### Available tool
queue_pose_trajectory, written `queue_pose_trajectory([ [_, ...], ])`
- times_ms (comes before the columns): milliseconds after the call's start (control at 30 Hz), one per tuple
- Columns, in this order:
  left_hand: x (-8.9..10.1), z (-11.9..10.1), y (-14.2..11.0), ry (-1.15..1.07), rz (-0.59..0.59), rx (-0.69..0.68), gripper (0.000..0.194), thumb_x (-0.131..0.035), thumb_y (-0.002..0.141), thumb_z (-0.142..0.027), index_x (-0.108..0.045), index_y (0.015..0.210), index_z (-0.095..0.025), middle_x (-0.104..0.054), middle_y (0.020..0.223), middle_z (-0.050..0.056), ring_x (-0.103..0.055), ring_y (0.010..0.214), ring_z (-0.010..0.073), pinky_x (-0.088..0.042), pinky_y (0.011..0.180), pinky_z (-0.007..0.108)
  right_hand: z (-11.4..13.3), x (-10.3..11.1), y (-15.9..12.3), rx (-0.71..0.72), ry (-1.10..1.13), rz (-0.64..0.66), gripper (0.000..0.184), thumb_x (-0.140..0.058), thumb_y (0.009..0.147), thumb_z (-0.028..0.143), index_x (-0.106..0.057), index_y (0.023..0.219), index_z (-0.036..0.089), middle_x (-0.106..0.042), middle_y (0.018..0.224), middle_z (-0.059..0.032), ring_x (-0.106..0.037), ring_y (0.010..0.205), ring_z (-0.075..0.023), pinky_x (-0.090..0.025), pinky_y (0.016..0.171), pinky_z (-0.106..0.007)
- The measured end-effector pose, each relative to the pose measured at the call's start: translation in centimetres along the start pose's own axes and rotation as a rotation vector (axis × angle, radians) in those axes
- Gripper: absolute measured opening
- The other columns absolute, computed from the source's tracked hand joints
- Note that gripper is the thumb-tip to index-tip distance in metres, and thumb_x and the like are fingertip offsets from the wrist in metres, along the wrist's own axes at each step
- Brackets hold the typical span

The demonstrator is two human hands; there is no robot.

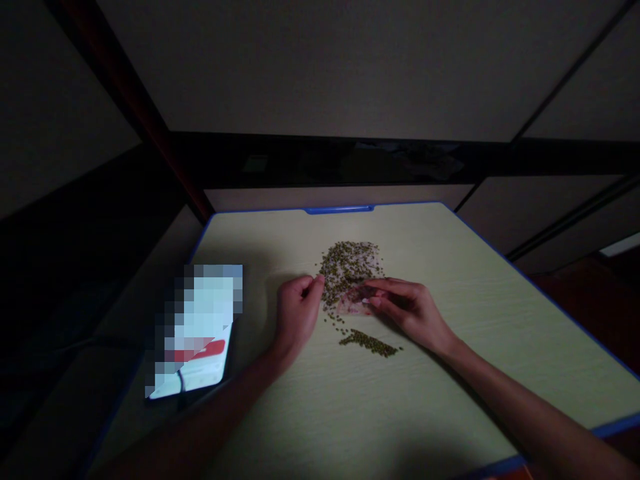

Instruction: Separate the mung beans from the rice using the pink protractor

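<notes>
Small green beans (345, 263), which look like mung beans, lie spread over a thin pinkish sheet (353, 301) on the table. A second, narrow row of the beans (373, 343) sits closer to me. My left hand (299, 310) rests as a fist at the left edge of the spread, its thumb tip touching the beans. Whatever is inside that fist is hidden. Over the sheet's right side, my right hand (400, 303) has thumb and fingers drawn together in a pinch. What lies between those fingertips is too small and dim to name.
The pale table (480, 320) has a blue edge and a blue handle (340, 209) at the far side. A lit tablet or phone (205, 377), partly pixelated, lies left with a cable (181, 383). Dark cabinet panels (325, 73) stand behind.
</notes>
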State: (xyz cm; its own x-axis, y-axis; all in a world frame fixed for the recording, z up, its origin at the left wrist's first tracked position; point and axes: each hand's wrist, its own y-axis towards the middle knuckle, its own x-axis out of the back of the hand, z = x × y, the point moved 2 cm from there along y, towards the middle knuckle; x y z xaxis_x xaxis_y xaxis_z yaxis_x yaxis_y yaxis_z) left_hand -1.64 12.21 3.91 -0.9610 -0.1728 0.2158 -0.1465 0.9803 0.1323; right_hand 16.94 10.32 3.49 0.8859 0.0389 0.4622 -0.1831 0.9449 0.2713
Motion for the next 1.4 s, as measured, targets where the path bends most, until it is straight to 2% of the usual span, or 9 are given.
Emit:
queue_pose_trajectory([
  [100,0.00,-0.03,-0.01,-0.001,0.003,-0.004,0.036,-0.048,0.069,-0.029,-0.027,0.041,-0.020,-0.022,0.041,-0.007,-0.022,0.042,0.0069,-0.018,0.043,0.024,0.10,0.14,-0.03,0.003,-0.007,0.012,0.027,-0.060,0.075,0.023,-0.069,0.100,0.019,-0.067,0.075,-0.0048,-0.059,0.065,-0.0156,-0.048,0.060,-0.031],
  [267,0.07,-0.05,-0.06,0.002,0.008,-0.001,0.036,-0.048,0.069,-0.029,-0.027,0.041,-0.020,-0.022,0.042,-0.007,-0.022,0.043,0.0070,-0.018,0.043,0.024,0.20,0.32,-0.18,0.019,0.021,0.051,0.026,-0.060,0.076,0.020,-0.069,0.100,0.019,-0.069,0.083,-0.0055,-0.061,0.070,-0.0160,-0.048,0.063,-0.030],
  [500,-0.02,-0.04,-0.01,0.005,0.008,0.005,0.035,-0.047,0.068,-0.031,-0.026,0.042,-0.020,-0.021,0.043,-0.007,-0.022,0.044,0.0071,-0.017,0.043,0.024,0.17,0.21,-0.36,0.042,0.020,0.083,0.026,-0.060,0.077,0.023,-0.070,0.099,0.014,-0.065,0.070,-0.0050,-0.058,0.063,-0.0151,-0.045,0.057,-0.028],
  [667,-0.01,0.02,0.08,0.007,0.008,-0.004,0.035,-0.046,0.067,-0.032,-0.026,0.042,-0.020,-0.020,0.044,-0.007,-0.021,0.045,0.0070,-0.017,0.044,0.024,-0.16,0.17,-0.43,0.042,0.016,0.047,0.025,-0.060,0.077,0.023,-0.069,0.100,0.016,-0.069,0.084,-0.0075,-0.061,0.072,-0.0167,-0.047,0.065,-0.030],
  [933,-0.08,0.00,0.13,0.017,0.005,-0.022,0.035,-0.045,0.069,-0.033,-0.026,0.042,-0.020,-0.021,0.042,-0.007,-0.021,0.044,0.0070,-0.017,0.044,0.024,0.47,-0.17,-0.28,0.093,-0.024,0.054,0.027,-0.059,0.077,0.023,-0.069,0.099,0.012,-0.067,0.072,-0.0064,-0.059,0.065,-0.0152,-0.046,0.059,-0.028],
  [1133,-0.01,0.15,0.12,0.037,0.007,-0.030,0.035,-0.045,0.069,-0.033,-0.026,0.042,-0.021,-0.022,0.042,-0.007,-0.023,0.043,0.0071,-0.018,0.044,0.025,0.44,-0.29,-0.30,0.021,-0.024,0.030,0.031,-0.058,0.076,0.024,-0.068,0.102,0.008,-0.067,0.074,-0.0088,-0.058,0.064,-0.0158,-0.046,0.059,-0.029],
  [1400,-0.03,0.26,0.20,0.050,0.013,-0.036,0.036,-0.044,0.069,-0.033,-0.026,0.042,-0.021,-0.022,0.042,-0.007,-0.023,0.043,0.0073,-0.018,0.045,0.025,0.44,-0.51,-0.38,-0.016,0.003,0.016,0.031,-0.059,0.075,0.024,-0.069,0.100,0.009,-0.064,0.067,-0.0047,-0.053,0.058,-0.0126,-0.043,0.054,-0.026],
])
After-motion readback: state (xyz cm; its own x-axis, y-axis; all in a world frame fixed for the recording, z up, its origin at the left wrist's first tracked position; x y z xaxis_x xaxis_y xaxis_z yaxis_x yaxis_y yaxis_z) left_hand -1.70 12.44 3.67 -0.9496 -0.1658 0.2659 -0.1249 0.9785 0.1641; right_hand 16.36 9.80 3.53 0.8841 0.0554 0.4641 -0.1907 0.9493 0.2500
